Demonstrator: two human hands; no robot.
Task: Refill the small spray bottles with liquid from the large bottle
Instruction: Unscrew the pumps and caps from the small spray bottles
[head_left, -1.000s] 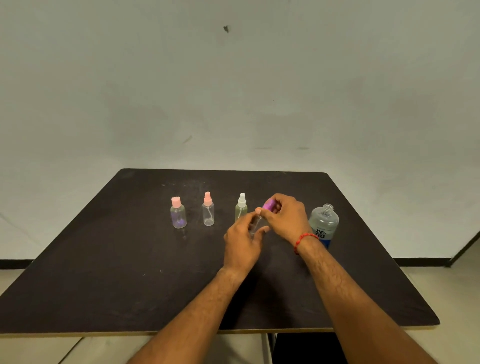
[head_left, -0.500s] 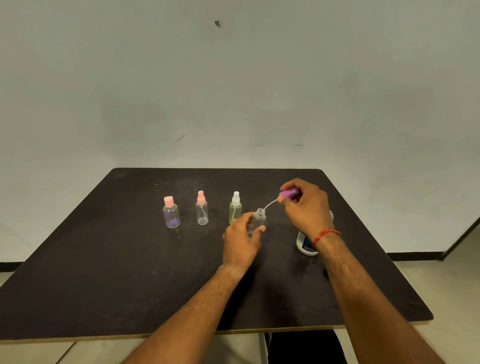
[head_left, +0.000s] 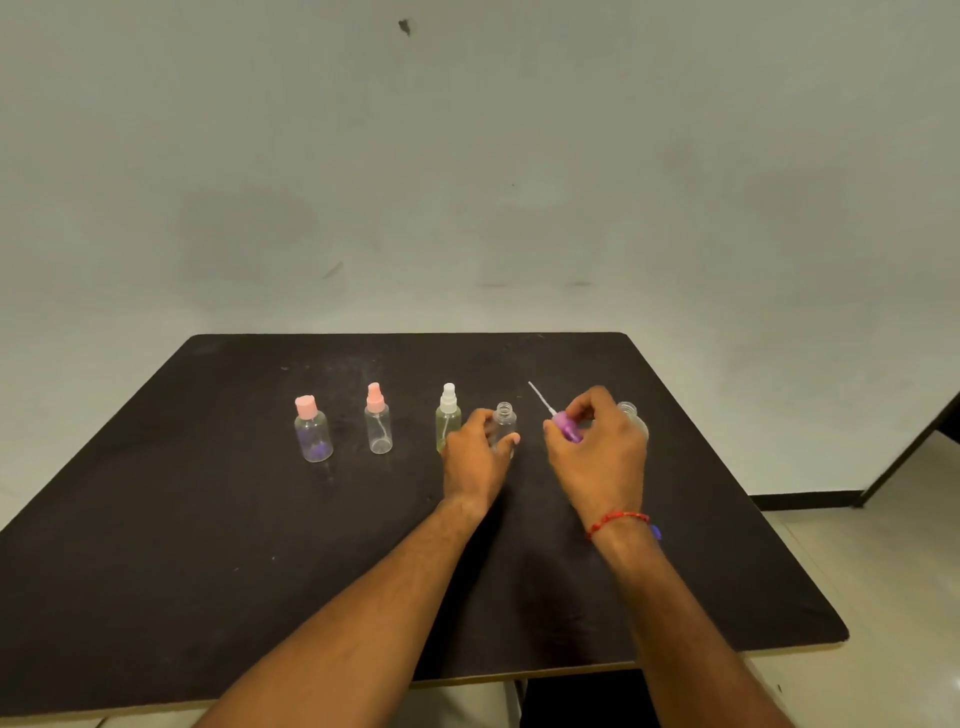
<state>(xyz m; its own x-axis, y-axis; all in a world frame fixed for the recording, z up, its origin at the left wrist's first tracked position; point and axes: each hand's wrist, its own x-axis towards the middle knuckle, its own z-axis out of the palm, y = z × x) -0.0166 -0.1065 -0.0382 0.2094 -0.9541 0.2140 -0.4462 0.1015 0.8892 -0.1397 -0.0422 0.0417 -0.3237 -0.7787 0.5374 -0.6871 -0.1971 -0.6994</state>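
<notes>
My left hand (head_left: 475, 457) grips a small clear bottle (head_left: 505, 423) standing upright with its neck open. My right hand (head_left: 597, 452) pinches that bottle's purple spray cap (head_left: 566, 432), its thin white dip tube pointing up and to the left, clear of the bottle. The large clear bottle (head_left: 631, 415) stands uncapped behind my right hand, mostly hidden. To the left stand three capped small bottles in a row: a yellowish one with a white sprayer (head_left: 448, 421), a clear one with a pink sprayer (head_left: 378, 428), and a rounder one with a pink cap (head_left: 312, 431).
All stands on a black square table (head_left: 208, 545) set against a pale wall. The table's front and right edges drop off to a light floor.
My right hand has unscrewed the purple spray cap, lifted it out with its tube and carried it to the right. The left hand has kept its hold on the small bottle.
</notes>
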